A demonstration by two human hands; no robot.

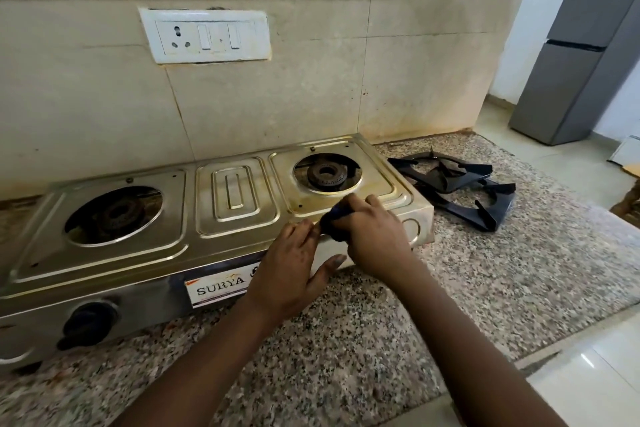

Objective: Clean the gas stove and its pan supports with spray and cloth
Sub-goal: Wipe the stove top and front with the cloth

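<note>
A two-burner steel gas stove [194, 218] stands on the granite counter with both burners bare. My right hand [374, 236] is shut on a dark cloth [334, 217] pressed to the stove's front edge below the right burner [325, 175]. My left hand [291, 270] rests against the stove's front face beside the cloth, fingers touching it. Two black pan supports [464, 187] lie stacked on the counter to the right of the stove. No spray bottle shows.
The granite counter [485, 270] ends at the right and front. A black knob [88, 322] sticks out of the stove's front left. A switchboard [207, 35] is on the tiled wall. A grey fridge [581, 62] stands far right.
</note>
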